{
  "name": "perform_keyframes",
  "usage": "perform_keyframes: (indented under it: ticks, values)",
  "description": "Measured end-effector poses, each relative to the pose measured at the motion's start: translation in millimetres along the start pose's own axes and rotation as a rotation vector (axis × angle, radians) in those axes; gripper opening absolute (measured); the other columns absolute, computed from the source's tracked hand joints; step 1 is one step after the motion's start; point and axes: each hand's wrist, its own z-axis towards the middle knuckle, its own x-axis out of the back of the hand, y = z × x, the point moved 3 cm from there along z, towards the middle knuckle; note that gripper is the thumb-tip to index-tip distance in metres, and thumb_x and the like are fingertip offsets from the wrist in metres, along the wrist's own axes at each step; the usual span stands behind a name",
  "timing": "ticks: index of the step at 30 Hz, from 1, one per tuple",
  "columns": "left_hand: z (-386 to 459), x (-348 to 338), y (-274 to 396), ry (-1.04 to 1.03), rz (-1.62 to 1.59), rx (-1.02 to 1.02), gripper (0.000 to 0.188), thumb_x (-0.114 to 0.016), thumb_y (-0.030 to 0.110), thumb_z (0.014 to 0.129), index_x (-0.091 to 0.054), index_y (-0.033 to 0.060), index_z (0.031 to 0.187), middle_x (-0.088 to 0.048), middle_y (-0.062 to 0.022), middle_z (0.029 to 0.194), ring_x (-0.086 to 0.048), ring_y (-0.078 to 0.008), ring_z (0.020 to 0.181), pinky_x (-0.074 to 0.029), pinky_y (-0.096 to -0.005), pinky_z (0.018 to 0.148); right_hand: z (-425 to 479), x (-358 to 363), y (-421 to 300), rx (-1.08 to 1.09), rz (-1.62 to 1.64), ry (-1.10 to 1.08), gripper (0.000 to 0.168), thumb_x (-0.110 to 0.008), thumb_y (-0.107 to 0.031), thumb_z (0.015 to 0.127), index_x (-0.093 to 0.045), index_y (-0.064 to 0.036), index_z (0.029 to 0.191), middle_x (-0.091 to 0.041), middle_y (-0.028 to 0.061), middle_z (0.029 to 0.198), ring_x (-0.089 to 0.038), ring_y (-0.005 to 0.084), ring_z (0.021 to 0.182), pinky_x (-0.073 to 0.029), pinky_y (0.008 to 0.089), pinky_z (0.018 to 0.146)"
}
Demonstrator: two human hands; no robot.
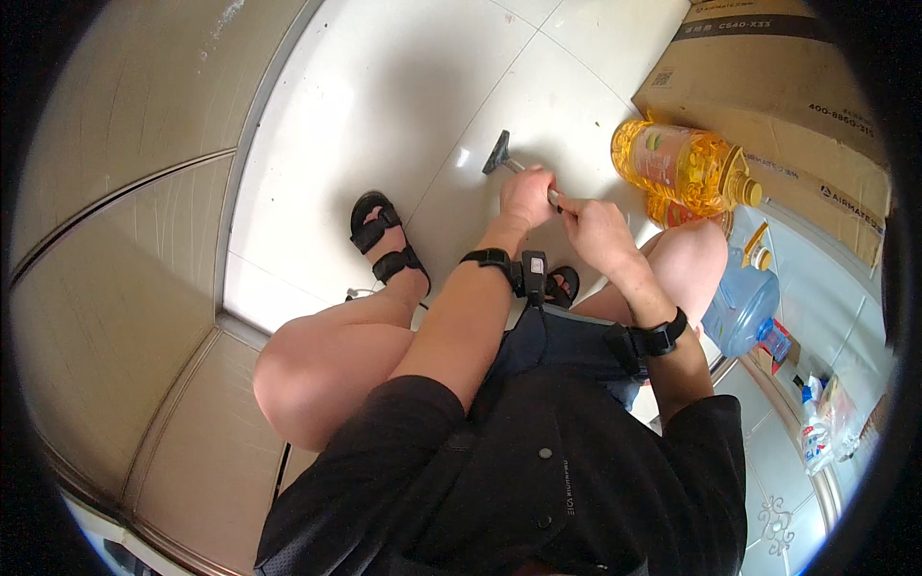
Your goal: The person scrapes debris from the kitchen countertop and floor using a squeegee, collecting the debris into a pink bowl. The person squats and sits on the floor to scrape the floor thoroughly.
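Note:
My left hand (529,196) is closed around the handle of a hand-held scraper (497,153). Beyond that fist, a thin metal shaft leads to the tool's flat, dark head, held low over the white tiled floor (403,93). Whether the head touches the tiles, I cannot tell. The fingers of my right hand (596,229) pinch the near end of the same handle, just behind the left fist. Most of the grip is hidden by my fingers.
Bottles of yellow cooking oil (673,162) stand at right, against a large cardboard box (763,93). Behind my right knee is a blue water jug (745,309); plastic bags (821,425) lie farther back. Brown cabinet panels (130,216) line the left. My sandalled feet rest on the tiles.

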Motion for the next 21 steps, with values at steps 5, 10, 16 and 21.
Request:
perform_keyframes:
  ticks: [5, 10, 16, 21]
  values:
    - [-3.8, -3.3, -0.1, 0.032, 0.000, -0.008, 0.015, -0.071, 0.022, 0.069, -0.066, 0.0128, 0.080, -0.063, -0.0071, 0.091, -0.064, -0.0304, 0.086, -0.052, -0.0427, 0.072, 0.3, 3.0, -7.1, -0.044, -0.057, -0.039, 0.031, -0.054, -0.011, 0.085, -0.066, -0.013, 0.114, -0.065, 0.0245, 0.083, -0.064, 0.0423, 0.080, -0.051, 0.0495, 0.076]
    - [0.8, -3.9, -2.2, 0.005, -0.004, 0.036, 0.015, -0.070, 0.022, 0.070, -0.066, 0.0131, 0.081, -0.063, -0.0068, 0.092, -0.064, -0.0295, 0.086, -0.052, -0.0417, 0.073, 2.9, 5.0, -7.5, -0.009, -0.076, -0.085, 0.031, -0.053, -0.012, 0.085, -0.066, -0.012, 0.114, -0.065, 0.0240, 0.083, -0.064, 0.0415, 0.080, -0.051, 0.0493, 0.076]
    - [21.0, 17.9, -8.6, 0.059, 0.064, -0.024, 0.015, -0.071, 0.020, 0.069, -0.064, 0.0108, 0.079, -0.063, -0.0072, 0.090, -0.063, -0.0297, 0.087, -0.052, -0.0407, 0.072, 20.9, 0.1, -7.6, 0.010, 0.037, 0.075, 0.030, -0.051, -0.013, 0.087, -0.067, -0.011, 0.112, -0.065, 0.0233, 0.084, -0.064, 0.0407, 0.080, -0.051, 0.0484, 0.078]
    - [17.6, 18.3, 5.5, 0.040, 0.029, 0.037, 0.013, -0.069, 0.017, 0.072, -0.064, 0.0091, 0.080, -0.061, -0.0103, 0.096, -0.062, -0.0323, 0.089, -0.051, -0.0415, 0.075, 15.7, -2.0, 11.1, -0.036, 0.113, 0.090, 0.029, -0.052, -0.014, 0.088, -0.067, -0.011, 0.112, -0.065, 0.0233, 0.086, -0.064, 0.0407, 0.081, -0.051, 0.0478, 0.077]
